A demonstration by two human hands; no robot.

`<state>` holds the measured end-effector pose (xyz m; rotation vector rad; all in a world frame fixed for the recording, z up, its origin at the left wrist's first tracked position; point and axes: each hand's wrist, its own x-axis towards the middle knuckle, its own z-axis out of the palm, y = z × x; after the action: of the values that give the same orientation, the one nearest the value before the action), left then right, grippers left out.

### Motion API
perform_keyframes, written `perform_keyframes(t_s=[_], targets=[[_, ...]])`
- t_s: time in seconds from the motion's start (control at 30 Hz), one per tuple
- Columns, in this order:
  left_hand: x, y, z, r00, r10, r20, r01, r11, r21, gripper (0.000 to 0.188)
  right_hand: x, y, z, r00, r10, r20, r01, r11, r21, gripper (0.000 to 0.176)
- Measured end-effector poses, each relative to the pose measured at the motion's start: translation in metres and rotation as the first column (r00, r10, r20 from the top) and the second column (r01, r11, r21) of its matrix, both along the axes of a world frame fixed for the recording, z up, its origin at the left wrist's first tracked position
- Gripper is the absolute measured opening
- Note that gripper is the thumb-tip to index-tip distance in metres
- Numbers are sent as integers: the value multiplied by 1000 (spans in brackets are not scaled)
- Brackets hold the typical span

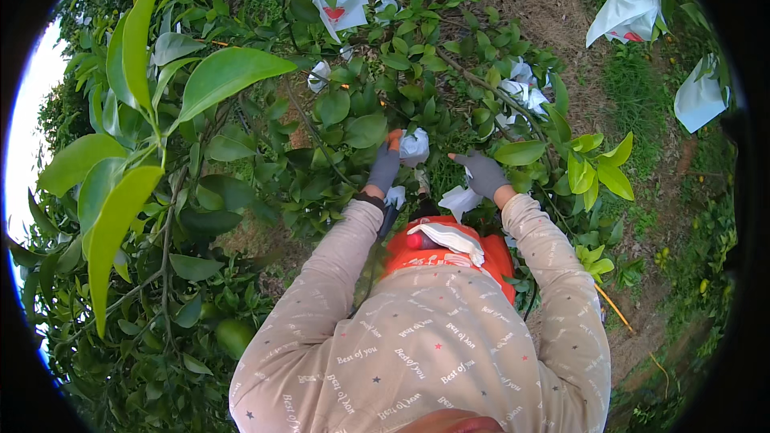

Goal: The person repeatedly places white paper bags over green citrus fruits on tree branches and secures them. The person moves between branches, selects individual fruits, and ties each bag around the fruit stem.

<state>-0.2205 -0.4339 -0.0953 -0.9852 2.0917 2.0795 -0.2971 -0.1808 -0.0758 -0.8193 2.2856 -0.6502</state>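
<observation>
My left hand [385, 162], in a grey glove with bare fingertips, reaches into the foliage and touches the left side of a white-wrapped fruit [414, 147]. To the right, my right hand [481, 173], gloved the same way, points its fingers toward that bundle with a gap between. A white paper sheet [460, 200] hangs just below my right hand; whether the palm grips it is unclear. At my waist, an orange-red apron pouch [498, 258] holds a stack of white paper sheets [451, 239] and a red-capped item [419, 240].
Leafy citrus branches [499, 93] surround both hands. More white wrappings hang at the top [341, 6], at the upper right [628, 9] and near the branch on the right [524, 93]. A green fruit [234, 337] hangs at lower left. Large leaves [231, 78] stand close to the camera.
</observation>
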Motion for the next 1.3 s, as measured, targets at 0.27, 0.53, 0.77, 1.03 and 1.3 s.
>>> perform_keyframes(t_s=[0.27, 0.53, 0.77, 1.03, 1.3], targets=[[-30, -1, -77, 960, -193, 202, 259, 889, -378, 43, 2, -4, -5, 964, 190, 185, -206, 976, 71, 19], [-53, 14, -35, 956, -276, 100, 266, 959, 97, 40, 18, -31, 0, 901, 429, -68, -423, 902, 84, 16], [-46, 18, -30, 932, -348, 103, 359, 926, -116, 37, 9, -74, 32, 788, 612, -59, -615, 786, -66, 18], [-22, 14, 4, 966, -158, 206, -75, 593, 802, 41, -26, -67, 19, 869, 483, -108, -458, 868, 190, 19], [-8, -3, 43, 773, -554, 309, 600, 797, -71, 50, -29, -84, -2, 983, 129, -130, -94, 966, 242, 20]])
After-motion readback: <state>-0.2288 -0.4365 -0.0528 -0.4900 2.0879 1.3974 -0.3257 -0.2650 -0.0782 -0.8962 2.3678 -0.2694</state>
